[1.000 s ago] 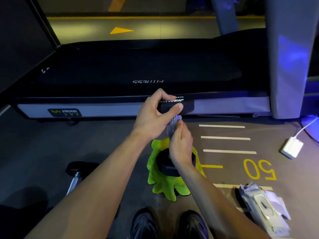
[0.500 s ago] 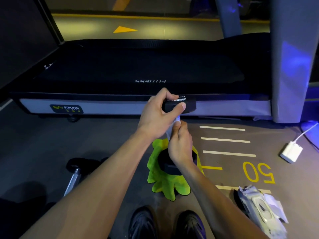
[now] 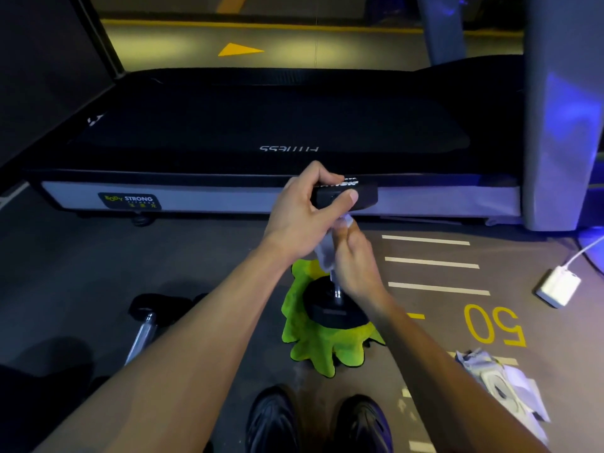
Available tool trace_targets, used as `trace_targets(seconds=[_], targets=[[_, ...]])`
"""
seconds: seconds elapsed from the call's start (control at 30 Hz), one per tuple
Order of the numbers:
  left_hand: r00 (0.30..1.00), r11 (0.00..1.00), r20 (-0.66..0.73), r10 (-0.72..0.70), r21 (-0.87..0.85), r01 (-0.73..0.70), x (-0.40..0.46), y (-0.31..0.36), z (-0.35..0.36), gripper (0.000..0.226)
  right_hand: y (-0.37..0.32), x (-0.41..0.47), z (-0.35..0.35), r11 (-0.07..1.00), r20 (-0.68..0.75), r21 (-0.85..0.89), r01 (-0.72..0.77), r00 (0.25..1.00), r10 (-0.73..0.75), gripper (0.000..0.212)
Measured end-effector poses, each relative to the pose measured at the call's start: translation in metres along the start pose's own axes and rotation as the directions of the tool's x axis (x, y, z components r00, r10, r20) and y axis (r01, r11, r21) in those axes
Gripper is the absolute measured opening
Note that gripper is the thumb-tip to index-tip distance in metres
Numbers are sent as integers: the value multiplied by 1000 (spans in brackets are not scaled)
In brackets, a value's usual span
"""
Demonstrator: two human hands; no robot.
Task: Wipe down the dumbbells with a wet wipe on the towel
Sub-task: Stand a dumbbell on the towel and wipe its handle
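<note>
A black dumbbell [image 3: 330,308] stands on end on the crumpled green towel [image 3: 313,344] on the floor. My left hand [image 3: 304,217] grips its upper black head [image 3: 362,192] and holds it upright. My right hand [image 3: 356,263] is wrapped around the metal handle with a white wet wipe [image 3: 325,255] pressed between fingers and bar. A short piece of the shiny handle shows just above the lower head. A second dumbbell [image 3: 147,325] lies on the floor at the left, off the towel.
A treadmill [image 3: 261,132] stretches across the view just behind the dumbbell, with its grey upright [image 3: 562,109] at the right. A wet wipe pack [image 3: 500,384] lies on the floor at the lower right, a white charger [image 3: 557,286] beyond it. My shoes [image 3: 317,423] stand below the towel.
My right hand has slid a little down the handle with the wipe. The left hand stays on the upper head. The camera has tilted slightly.
</note>
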State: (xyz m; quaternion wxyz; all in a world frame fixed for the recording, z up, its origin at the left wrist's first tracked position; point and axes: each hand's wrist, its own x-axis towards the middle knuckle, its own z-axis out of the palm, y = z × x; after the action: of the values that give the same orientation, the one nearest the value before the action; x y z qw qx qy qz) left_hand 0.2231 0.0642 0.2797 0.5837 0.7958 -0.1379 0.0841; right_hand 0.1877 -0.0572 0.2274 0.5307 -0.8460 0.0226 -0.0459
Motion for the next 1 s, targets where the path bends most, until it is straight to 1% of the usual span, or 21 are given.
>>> trace_targets(seconds=[0.07, 0.1, 0.13, 0.17, 0.2, 0.23, 0.27, 0.3, 0.37, 0.43, 0.5, 0.57, 0.6, 0.67, 0.7, 0.8, 0.87, 0.93, 1.0], targets=[[1000, 1000, -4, -3, 3, 3, 1, 0, 1, 21, 4, 2, -2, 986, 62, 138, -89, 995, 81, 56], [1000, 1000, -9, -6, 3, 6, 1, 0, 2, 22, 3, 2, -2, 978, 83, 164, -127, 990, 114, 58], [1000, 1000, -14, -9, 2, 9, 1, 0, 2, 23, 3, 3, -1, 979, 83, 153, -137, 989, 125, 57], [1000, 1000, -22, -10, 5, 10, 2, 0, 1, 23, 4, 3, 0, 988, 43, 98, -120, 992, 117, 54], [1000, 1000, -29, -8, 8, 8, 1, 0, 2, 24, 7, 3, 0, 995, -24, 19, -96, 995, 97, 50], [999, 1000, -35, -6, 12, 6, 1, 0, 2, 24, 8, -1, 1, 997, -97, -24, -71, 993, 68, 44], [999, 1000, -37, -5, 14, 5, 0, 1, 2, 24, 10, -5, 3, 998, -161, -17, -57, 986, 53, 39], [999, 1000, -37, -7, 14, 8, 0, 1, 1, 25, 9, -11, 6, 999, -195, 14, -43, 980, 45, 35], [999, 1000, -33, -12, 9, 12, -1, 2, 2, 27, 9, -21, 11, 996, -200, 75, -57, 977, 71, 34], [1000, 1000, -30, -10, 8, 11, -1, 2, 2, 27, 11, -20, 13, 990, -177, 104, -97, 978, 114, 38], [999, 1000, -27, -16, 3, 17, 0, 1, 2, 25, 12, -14, 7, 976, -155, 158, -149, 973, 174, 46], [999, 1000, -30, -23, -11, 22, 1, -1, 1, 23, 14, -7, -3, 952, -188, 250, -176, 956, 226, 51], [999, 1000, -33, -23, -15, 22, 1, -2, 1, 24, 14, -4, -7, 946, -227, 280, -163, 946, 231, 51], [999, 999, -29, -22, -27, 21, 1, -1, 1, 26, 9, 1, -11, 935, -292, 343, -92, 936, 199, 48], [999, 999, -24, -23, -36, 22, 0, 0, 2, 26, 7, 5, -8, 927, -287, 366, -78, 938, 193, 47], [1000, 999, -8, -17, -35, 17, 0, 1, 4, 27, 7, 13, 1, 936, -190, 325, -135, 960, 204, 49], [1000, 999, -8, -12, -36, 12, 0, 0, 4, 28, 9, 13, 0, 930, -154, 335, -149, 966, 210, 55], [1000, 1000, -17, -6, -29, 6, 0, 0, 3, 29, 8, 13, -11, 938, -226, 318, -140, 949, 219, 62], [1000, 1000, -27, -2, -24, 2, -1, -1, 3, 29, 8, 18, -27, 948, -334, 278, -154, 910, 246, 54]])
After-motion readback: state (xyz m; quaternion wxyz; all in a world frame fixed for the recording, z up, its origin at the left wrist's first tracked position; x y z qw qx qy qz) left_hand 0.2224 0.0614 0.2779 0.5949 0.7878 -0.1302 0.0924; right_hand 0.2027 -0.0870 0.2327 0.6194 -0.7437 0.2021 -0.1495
